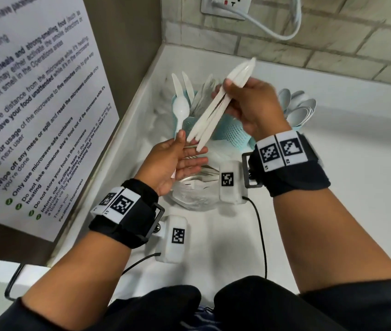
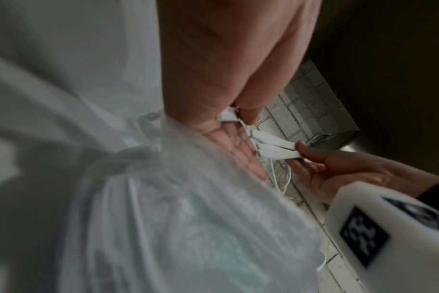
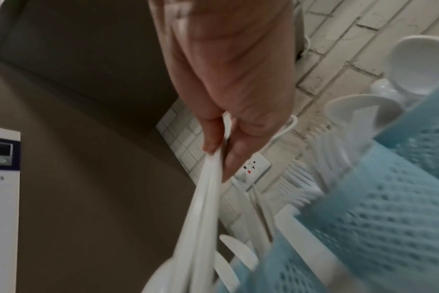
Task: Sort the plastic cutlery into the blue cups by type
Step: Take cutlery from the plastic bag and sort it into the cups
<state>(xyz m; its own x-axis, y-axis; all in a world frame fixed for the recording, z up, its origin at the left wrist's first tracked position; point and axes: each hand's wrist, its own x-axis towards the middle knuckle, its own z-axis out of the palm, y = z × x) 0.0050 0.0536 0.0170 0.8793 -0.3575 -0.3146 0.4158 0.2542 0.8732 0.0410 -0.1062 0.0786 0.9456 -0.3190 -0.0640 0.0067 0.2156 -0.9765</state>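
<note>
My right hand [image 1: 223, 91] grips a bundle of long white plastic knives [image 1: 216, 108] slanted over the blue mesh cups [image 1: 234, 134]; its fingers [image 3: 218, 150] pinch the stems. My left hand [image 1: 187, 149] lies palm up below the bundle's lower ends, fingers straight. Its thumb pinches the handle of a white spoon [image 1: 180, 111], bowl up; the pinch [image 2: 228, 117] shows in the left wrist view. The left cup holds knives [image 1: 177, 84], the middle one forks [image 3: 298, 182], the right one spoons [image 1: 297, 108]. A clear plastic bag [image 1: 189, 197] with more cutlery lies under my hands.
The cups stand in the corner of a white counter [image 1: 356, 187]. A printed notice [image 1: 34, 103] covers the left wall. A socket [image 1: 225, 5] with a white cable [image 1: 285, 34] hangs on the tiled back wall. Black cables [image 1: 261, 235] trail from the wrist cameras.
</note>
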